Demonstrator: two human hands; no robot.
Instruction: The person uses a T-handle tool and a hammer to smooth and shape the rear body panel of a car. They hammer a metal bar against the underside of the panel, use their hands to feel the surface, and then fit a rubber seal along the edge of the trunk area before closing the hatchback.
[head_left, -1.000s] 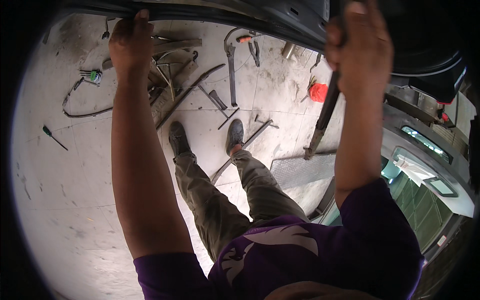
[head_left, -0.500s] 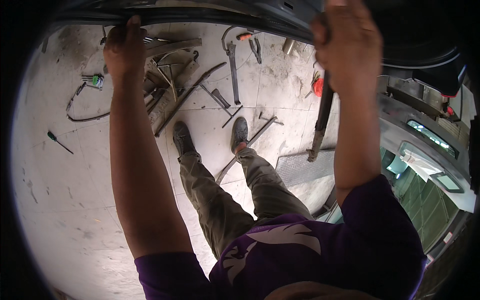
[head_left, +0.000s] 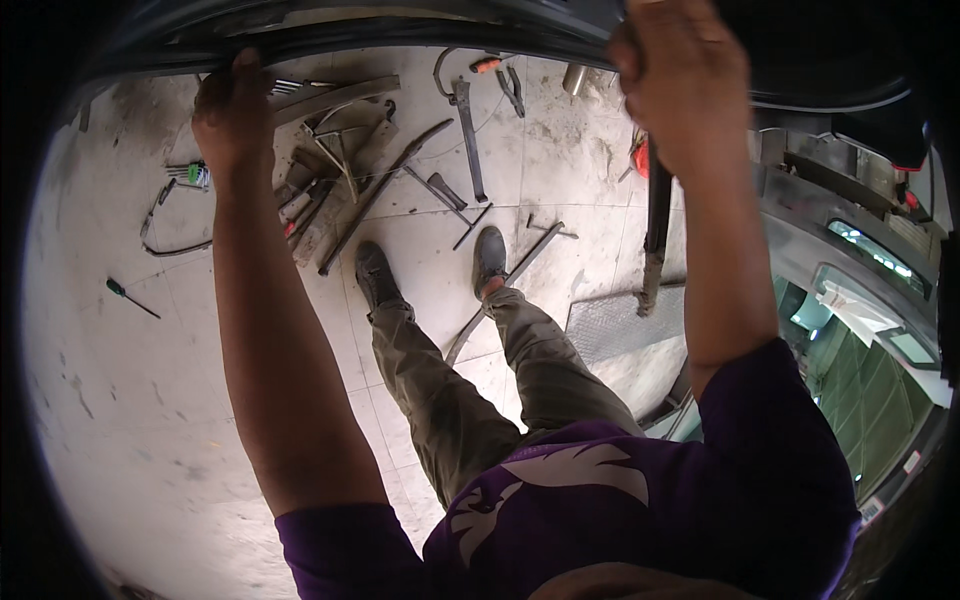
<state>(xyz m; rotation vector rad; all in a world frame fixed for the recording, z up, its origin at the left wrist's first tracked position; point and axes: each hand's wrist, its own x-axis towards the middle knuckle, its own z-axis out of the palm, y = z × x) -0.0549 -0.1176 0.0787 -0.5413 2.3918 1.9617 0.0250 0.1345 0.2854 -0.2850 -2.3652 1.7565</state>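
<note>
A dark vehicle panel [head_left: 450, 32] with a black strip along its edge crosses the top of the view. My left hand [head_left: 235, 118] is closed on that edge at the left, thumb up. Farther right, my right hand [head_left: 690, 85] is closed in a fist in front of the panel, slightly blurred. What its fingers grip is hidden. A long dark bar [head_left: 655, 225] with a worn brownish end runs down from behind the right wrist; whether the hand holds it, I cannot tell.
On the pale floor lie several metal bars and tools in a heap [head_left: 335, 170], pliers [head_left: 512, 92], a green-handled screwdriver [head_left: 130, 297], a hex key set [head_left: 190, 175] and a T-handled tool [head_left: 470, 225]. A tread plate [head_left: 610, 325] lies right of my feet. A vehicle body [head_left: 800, 235] stands at right.
Both hands have shifted a little to the left in the view, while the floor tools and my feet appear slightly to the right. Both hands stay closed.
</note>
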